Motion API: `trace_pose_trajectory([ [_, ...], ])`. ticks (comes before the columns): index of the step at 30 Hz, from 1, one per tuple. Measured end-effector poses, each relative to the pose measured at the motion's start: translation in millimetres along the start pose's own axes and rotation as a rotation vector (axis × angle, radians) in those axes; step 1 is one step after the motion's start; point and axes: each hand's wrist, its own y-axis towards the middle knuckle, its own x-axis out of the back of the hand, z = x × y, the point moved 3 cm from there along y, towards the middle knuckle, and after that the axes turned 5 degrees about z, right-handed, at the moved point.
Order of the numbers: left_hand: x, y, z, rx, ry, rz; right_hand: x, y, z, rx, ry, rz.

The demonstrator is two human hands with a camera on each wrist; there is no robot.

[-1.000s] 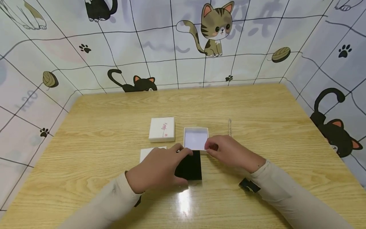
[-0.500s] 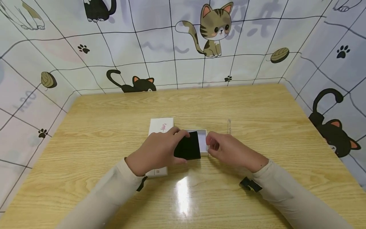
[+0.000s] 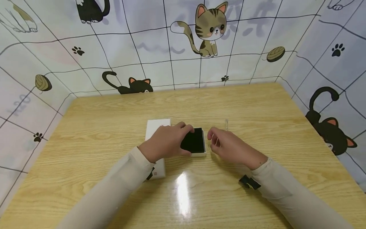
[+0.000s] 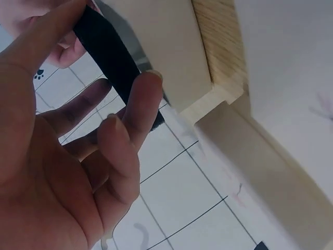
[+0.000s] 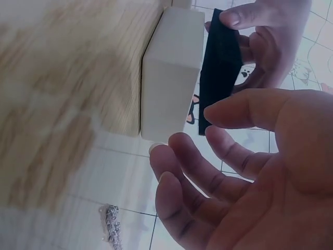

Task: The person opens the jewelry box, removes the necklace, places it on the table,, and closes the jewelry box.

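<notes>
My left hand (image 3: 167,141) pinches a square black pad (image 3: 194,141) by its edges with thumb and fingers, over a small white open-topped box (image 3: 199,155). From the right wrist view, the pad (image 5: 221,65) shows as a thick slab held just off the rim of the box (image 5: 169,96), with a narrow gap between them. To the right of the box is my right hand (image 3: 230,146), its fingers loosely bent and holding nothing. In the left wrist view, thumb and forefinger grip the pad (image 4: 112,57) at its sides.
Behind and under my left forearm lie a white box (image 3: 157,124) and another white piece (image 3: 160,170), both partly hidden. A thin silvery chain (image 3: 226,123) lies beyond my right hand on the wooden table (image 3: 114,111). Cat-patterned cloth surrounds the table.
The black pad has moved away from me in my left hand, from in front of the white box to over it. My right hand has shifted slightly off the box's side.
</notes>
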Motion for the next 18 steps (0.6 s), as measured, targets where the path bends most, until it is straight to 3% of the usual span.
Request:
trace_pose_trajectory([
  [6,-3.5,8.0,0.8,0.015,-0.001,0.043,0.6,0.8,-0.4,-0.010,0.033,0.020],
  [18,-8.5,13.4,1.6,0.019,-0.038,0.063,1.8,0.2,-2.3,-0.013,0.039,0.010],
])
